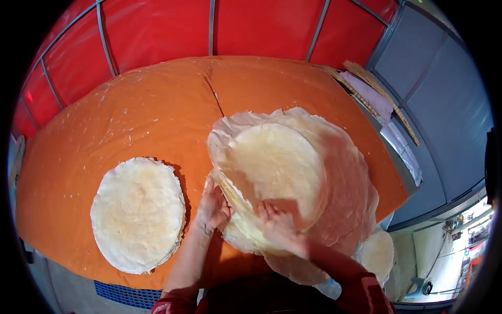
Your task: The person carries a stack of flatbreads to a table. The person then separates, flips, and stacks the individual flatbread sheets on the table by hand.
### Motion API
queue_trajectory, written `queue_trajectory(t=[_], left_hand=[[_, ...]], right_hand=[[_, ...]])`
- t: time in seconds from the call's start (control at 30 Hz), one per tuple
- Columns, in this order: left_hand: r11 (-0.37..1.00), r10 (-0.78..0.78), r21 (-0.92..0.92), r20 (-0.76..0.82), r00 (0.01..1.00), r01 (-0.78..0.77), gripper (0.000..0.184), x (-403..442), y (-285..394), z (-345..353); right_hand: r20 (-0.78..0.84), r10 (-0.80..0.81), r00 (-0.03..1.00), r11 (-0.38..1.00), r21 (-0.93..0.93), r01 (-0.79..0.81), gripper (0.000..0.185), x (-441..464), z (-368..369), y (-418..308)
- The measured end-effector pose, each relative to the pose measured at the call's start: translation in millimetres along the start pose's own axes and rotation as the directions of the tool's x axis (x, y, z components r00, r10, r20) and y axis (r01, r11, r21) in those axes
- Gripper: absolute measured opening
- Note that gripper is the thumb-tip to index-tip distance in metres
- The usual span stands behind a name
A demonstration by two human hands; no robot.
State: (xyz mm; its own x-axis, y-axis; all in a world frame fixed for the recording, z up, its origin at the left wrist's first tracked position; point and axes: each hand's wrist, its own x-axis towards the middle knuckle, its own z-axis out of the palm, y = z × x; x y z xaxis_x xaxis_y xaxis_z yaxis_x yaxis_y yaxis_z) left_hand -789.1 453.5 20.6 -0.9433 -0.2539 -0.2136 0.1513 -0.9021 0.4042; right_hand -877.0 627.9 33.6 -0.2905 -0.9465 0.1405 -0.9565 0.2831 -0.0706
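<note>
A round, thin pale flatbread (277, 157) lies on top of wider, wrinkled thin sheets of flatbread (348, 188) on an orange cloth. Its near left edge is lifted and folded. At that edge my left hand (213, 208) is closed, thumb up and fingers curled round the thin rim. My right hand (280, 225) reaches over the near edge of the same flatbread, fingers bent and closed on it; the thumb is hidden. To the left of my hands sits a neat round stack of flatbreads (138, 214), touched by neither hand.
The orange cloth (146, 120) carries scattered flakes. Straw brushes (384, 91) and a crumpled plastic sheet (402, 149) lie beyond its right edge. A red wall (261, 29) stands behind. Low on the right is another round flatbread (377, 254); a blue crate (125, 295) sits below the front edge.
</note>
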Motion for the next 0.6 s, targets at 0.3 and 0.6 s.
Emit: queue_trajectory(t=[0.3,0.6], left_hand=[[0.969,0.060,-0.244,0.094,0.994,-0.036,0.059,0,-8,21],[0.864,-0.121,-0.438,0.296,0.948,0.247,0.069,23,-42,46]], right_hand=[[0.072,0.234,0.970,0.972,-0.022,-0.233,0.030,14,-33,7],[-0.311,-0.226,0.923,0.932,0.208,0.298,0.011,48,-157,49]])
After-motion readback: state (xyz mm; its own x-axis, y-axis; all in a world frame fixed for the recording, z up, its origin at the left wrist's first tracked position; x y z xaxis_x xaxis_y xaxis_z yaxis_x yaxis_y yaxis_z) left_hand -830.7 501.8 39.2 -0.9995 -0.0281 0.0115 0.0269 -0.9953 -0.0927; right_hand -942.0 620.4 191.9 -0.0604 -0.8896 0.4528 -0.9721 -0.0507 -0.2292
